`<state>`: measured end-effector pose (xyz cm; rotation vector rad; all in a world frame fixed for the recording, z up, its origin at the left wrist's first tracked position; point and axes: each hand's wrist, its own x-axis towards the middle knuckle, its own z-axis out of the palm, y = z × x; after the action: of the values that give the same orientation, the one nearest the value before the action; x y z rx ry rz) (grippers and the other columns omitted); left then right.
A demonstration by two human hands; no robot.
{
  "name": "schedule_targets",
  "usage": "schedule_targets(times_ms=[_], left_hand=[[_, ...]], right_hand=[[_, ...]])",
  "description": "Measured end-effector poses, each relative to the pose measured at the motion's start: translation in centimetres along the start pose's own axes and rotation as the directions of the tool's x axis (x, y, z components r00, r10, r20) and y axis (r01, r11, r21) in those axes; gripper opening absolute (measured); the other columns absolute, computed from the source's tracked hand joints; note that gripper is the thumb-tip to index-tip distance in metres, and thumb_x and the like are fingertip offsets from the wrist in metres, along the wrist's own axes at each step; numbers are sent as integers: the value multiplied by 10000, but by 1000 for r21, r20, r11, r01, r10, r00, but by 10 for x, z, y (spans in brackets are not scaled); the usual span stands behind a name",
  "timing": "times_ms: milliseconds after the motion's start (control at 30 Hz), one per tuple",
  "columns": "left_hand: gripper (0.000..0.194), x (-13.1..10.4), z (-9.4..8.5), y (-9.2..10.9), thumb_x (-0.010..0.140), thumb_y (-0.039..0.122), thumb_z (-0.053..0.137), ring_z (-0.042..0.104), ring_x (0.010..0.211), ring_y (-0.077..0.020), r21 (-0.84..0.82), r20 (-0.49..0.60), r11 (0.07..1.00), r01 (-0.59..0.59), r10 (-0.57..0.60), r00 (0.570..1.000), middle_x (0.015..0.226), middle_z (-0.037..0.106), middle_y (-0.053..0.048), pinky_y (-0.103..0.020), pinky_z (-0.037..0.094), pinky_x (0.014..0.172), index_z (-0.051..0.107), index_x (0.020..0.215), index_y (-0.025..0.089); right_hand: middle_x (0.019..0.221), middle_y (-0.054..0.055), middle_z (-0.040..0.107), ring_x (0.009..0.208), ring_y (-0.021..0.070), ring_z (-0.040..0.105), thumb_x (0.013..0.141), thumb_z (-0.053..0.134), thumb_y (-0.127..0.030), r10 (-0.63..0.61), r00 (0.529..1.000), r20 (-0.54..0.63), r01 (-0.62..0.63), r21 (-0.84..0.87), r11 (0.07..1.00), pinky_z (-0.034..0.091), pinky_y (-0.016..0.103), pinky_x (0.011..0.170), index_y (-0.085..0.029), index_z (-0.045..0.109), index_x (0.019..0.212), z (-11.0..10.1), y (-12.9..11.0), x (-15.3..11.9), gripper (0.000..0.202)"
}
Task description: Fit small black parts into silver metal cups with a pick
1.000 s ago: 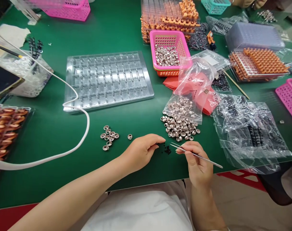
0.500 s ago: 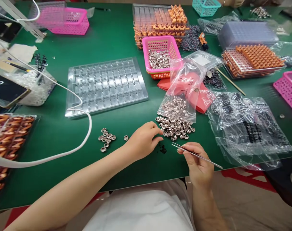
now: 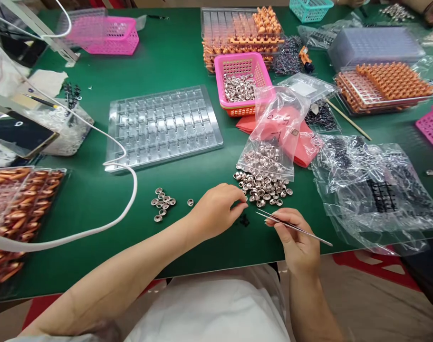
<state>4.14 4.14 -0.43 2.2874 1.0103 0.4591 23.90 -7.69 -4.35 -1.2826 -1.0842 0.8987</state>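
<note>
My left hand point(image 3: 218, 209) has its thumb and forefinger closed in a pinch on a small silvery metal cap point(image 3: 245, 198) at the near left edge of a heap; the fingertips partly cover it. The heap of round metal caps point(image 3: 264, 187) spills from a clear plastic bag point(image 3: 268, 154). In my right hand point(image 3: 300, 242) is a pair of metal tweezers point(image 3: 294, 227), tips pointing left and slightly apart. Between the hands, tiny black pieces point(image 3: 244, 220) lie on the green table point(image 3: 209, 256). Left of my forearm sit several caps point(image 3: 162, 202) in a cluster and one lone cap point(image 3: 190, 202).
A clear compartment tray point(image 3: 164, 126) lies beyond my left arm. A pink basket point(image 3: 221, 88) holds more caps. Bags with black parts point(image 3: 376, 190) cover the right side. A white cable point(image 3: 132, 190) loops across the left, near trays of orange-brown parts point(image 3: 41, 204).
My left thumb and forefinger have closed together at the edge of the heap. The right hand keeps the tweezers in nearly the same place. The whole view has shifted slightly.
</note>
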Motion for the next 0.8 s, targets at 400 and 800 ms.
schedule_targets(times_ms=[400, 800], left_hand=[[183, -46, -3, -16, 871, 210, 696, 716, 798, -158, -284, -64, 935, 211, -238, 969, 915, 770, -22, -278, 581, 761, 707, 1051, 180], [280, -48, -7, -29, 942, 128, 550, 665, 770, -139, -436, -102, 895, 91, -150, 984, 985, 697, -82, -262, 537, 686, 730, 1156, 147]], right_hand=[[1140, 52, 689, 954, 200, 744, 921, 647, -137, -26, 994, 106, 33, -66, 997, 661, 339, 823, -276, 735, 1091, 5, -11, 1, 237], [1024, 16, 742, 951, 178, 713, 914, 672, -195, 9, 984, 180, 68, -414, 908, 600, 302, 833, -273, 698, 1066, 29, -23, 10, 173]])
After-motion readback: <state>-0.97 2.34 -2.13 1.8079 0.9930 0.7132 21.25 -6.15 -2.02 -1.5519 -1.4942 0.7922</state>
